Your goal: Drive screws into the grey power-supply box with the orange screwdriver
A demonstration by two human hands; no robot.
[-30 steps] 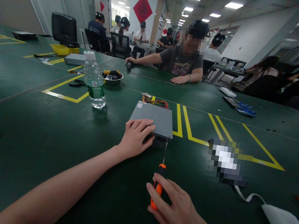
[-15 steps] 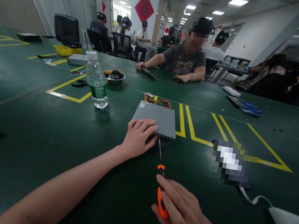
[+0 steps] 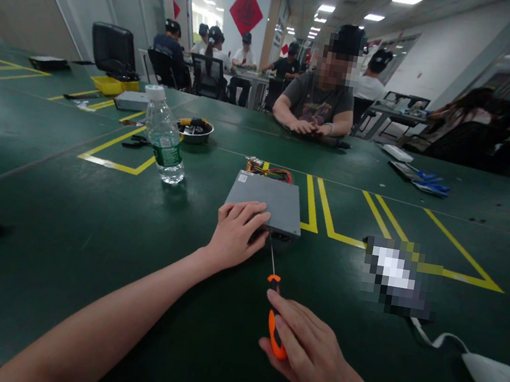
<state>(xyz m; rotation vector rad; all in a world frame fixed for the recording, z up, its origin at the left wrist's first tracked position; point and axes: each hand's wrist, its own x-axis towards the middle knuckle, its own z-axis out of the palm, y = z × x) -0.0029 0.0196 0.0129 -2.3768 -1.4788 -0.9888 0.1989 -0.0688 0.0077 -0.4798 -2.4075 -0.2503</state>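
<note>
A grey computer power supply [image 3: 278,198] lies on the green table in front of me, its bundle of coloured wires [image 3: 272,172] at the far side. My left hand [image 3: 239,232] is closed over its near left corner, fingers on the top cover and thumb low at the near face. In my right hand [image 3: 305,347] is a screwdriver [image 3: 278,337] with an orange and black handle. Its thin shaft points up to the near face, beside my left thumb. The tip is too small to tell whether it touches a screw.
Left of the unit stands a water bottle [image 3: 165,138], with a metal bowl of tools [image 3: 195,131] behind it. A pixelated phone-like device [image 3: 393,277] on a white cable lies to the right. Blue-handled tools [image 3: 430,183] lie farther back. Across the table sits a co-worker [image 3: 320,101].
My right hand and the screwdriver have shifted slightly up and left. My left hand stays put on the power supply. The co-worker's hands have come together, and the dark tool there has moved right.
</note>
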